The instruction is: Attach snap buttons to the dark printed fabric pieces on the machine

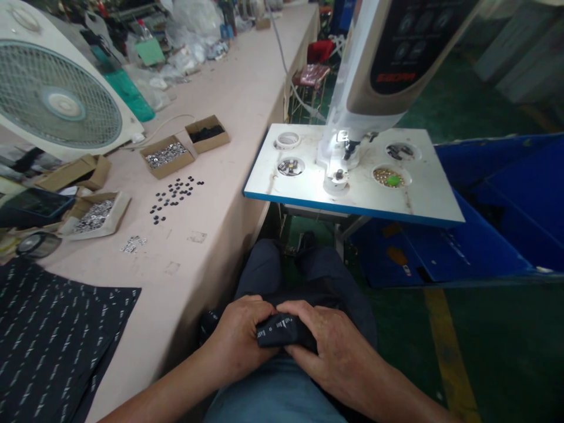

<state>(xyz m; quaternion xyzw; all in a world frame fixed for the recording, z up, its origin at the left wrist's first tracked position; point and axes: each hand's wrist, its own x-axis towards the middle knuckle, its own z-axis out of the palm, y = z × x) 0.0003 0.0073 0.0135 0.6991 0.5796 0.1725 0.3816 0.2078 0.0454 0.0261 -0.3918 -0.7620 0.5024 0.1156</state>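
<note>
A folded piece of black fabric (282, 332) with small white lettering lies over my lap, gripped from both sides. My left hand (240, 335) closes on its left end, thumb on top. From the right, my right hand (328, 341) pinches the same cloth between thumb and fingers. The two hands nearly meet at the top edge of the fold. Part of the fabric is hidden under the hands. Ahead of them, apart from the cloth, stands a snap-fastening machine (337, 176) on a white table (308, 197) with a blue edge.
Wells in the machine table hold small metal parts (390, 177). On the long table (211, 194) at left are boxes of metal pieces (166, 155), scattered black snaps (176, 192), more printed black cloth (53, 341) and a fan (61, 100). Blue bins (476, 247) stand at right.
</note>
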